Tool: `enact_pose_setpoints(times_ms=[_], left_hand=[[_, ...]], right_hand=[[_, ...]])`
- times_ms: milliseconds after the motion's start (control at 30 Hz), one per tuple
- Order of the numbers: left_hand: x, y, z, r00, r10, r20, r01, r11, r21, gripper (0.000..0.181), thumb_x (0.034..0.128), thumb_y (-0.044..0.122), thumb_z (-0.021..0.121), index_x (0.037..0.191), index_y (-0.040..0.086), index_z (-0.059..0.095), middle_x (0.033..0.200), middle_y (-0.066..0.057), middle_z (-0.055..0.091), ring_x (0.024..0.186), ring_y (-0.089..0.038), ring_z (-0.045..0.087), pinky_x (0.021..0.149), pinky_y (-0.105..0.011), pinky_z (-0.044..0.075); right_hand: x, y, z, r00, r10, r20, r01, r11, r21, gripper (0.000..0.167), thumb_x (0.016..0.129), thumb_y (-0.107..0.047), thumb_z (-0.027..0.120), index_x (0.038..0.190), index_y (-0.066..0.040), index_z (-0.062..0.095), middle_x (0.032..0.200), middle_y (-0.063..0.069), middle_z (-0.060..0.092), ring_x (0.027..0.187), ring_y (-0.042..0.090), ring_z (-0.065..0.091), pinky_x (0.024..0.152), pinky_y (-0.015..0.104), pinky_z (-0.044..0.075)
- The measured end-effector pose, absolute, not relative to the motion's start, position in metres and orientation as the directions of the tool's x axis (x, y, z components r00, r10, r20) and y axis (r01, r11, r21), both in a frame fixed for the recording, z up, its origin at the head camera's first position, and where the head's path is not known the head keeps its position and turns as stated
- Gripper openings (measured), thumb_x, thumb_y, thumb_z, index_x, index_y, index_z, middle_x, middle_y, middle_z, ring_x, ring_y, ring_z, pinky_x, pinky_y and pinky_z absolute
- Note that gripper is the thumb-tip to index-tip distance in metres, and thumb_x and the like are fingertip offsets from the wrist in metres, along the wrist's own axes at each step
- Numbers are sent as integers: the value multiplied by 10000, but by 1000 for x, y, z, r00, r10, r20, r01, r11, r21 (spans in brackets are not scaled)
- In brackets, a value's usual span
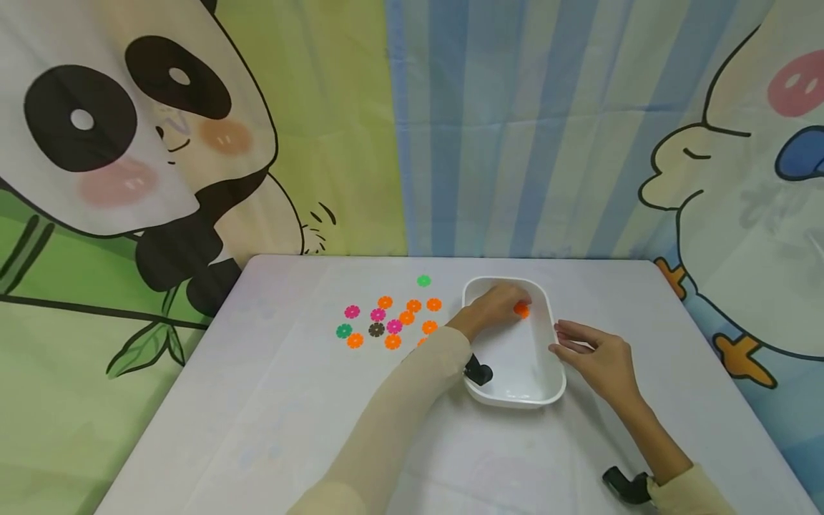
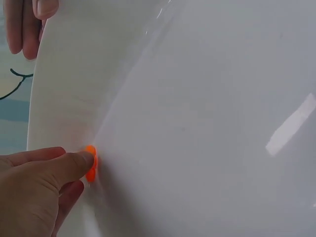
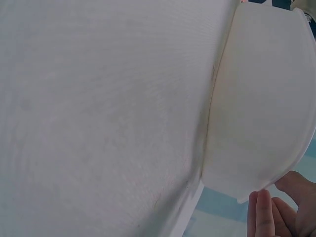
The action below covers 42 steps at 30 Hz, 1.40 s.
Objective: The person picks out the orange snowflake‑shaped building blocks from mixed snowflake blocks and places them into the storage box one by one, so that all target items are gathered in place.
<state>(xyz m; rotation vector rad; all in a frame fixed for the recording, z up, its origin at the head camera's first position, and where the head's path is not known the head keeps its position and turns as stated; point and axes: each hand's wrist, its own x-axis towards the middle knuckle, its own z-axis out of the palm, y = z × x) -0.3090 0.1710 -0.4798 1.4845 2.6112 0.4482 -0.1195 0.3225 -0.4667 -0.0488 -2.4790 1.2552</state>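
A white basin (image 1: 515,361) stands on the table, right of the middle. My left hand (image 1: 498,306) reaches over its left rim and, inside, pinches an orange snowflake disc (image 2: 91,170) between thumb and fingers against the far right wall. At the basin's right rim is my right hand (image 1: 599,357), its fingers (image 3: 264,212) fairly straight and the tips touching the rim. To the left of the basin lie several loose snowflake discs: orange (image 1: 355,340), pink (image 1: 351,312), green (image 1: 344,331) and brown (image 1: 376,329). My left forearm partly covers one orange disc.
The white table (image 1: 257,400) ends at a back edge against a printed cloth (image 1: 489,143) with cartoon animals. One light green disc (image 1: 423,280) lies farther back than the others. Each wrist carries a black camera mount (image 1: 624,486).
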Motion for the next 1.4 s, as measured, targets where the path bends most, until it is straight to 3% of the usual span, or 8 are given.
enact_pose_setpoints(times_ms=[400, 600, 767, 1000, 1400], left_hand=[[-324, 142, -443, -494, 868, 57, 785, 417, 458, 387, 899, 125, 711, 1270, 52, 633, 1255, -38, 637, 1112, -174, 606, 925, -140, 441], [-336, 101, -421, -526, 845, 95, 776, 431, 460, 382, 919, 106, 680, 1280, 2, 608, 1268, -83, 624, 1145, -217, 598, 955, -194, 450], [-346, 57, -429, -608, 789, 83, 718, 502, 483, 370, 917, 80, 676, 1271, -4, 608, 1256, -105, 621, 1147, -249, 587, 973, -267, 466], [-347, 18, -452, -676, 736, -15, 626, 585, 515, 345, 912, 54, 672, 1251, 8, 633, 1219, -97, 649, 1119, -235, 604, 960, -293, 484], [-343, -1, -471, -651, 755, -84, 607, 584, 539, 346, 872, 74, 731, 1211, 48, 665, 1169, -59, 656, 1068, -191, 605, 952, -261, 478]], right_hand=[[-118, 321, -464, -946, 183, 268, -90, 645, -759, 510, 802, -237, 816, 1235, -14, 662, 1153, 146, 685, 978, 245, 693, 723, 119, 507], [-118, 324, -465, -945, 178, 275, -96, 653, -751, 503, 804, -238, 814, 1230, -15, 665, 1150, 150, 685, 949, 81, 689, 724, 109, 501], [-118, 323, -464, -943, 171, 284, -113, 642, -758, 491, 804, -223, 815, 1221, -8, 668, 1145, 154, 686, 916, -51, 651, 722, 108, 500], [-118, 323, -463, -946, 165, 280, -116, 634, -765, 498, 808, -230, 810, 1223, 2, 663, 1145, 173, 682, 913, -52, 652, 718, 106, 500], [-118, 322, -463, -944, 162, 286, -121, 638, -761, 473, 806, -196, 814, 1206, 13, 671, 1139, 164, 685, 911, -76, 639, 725, 102, 496]])
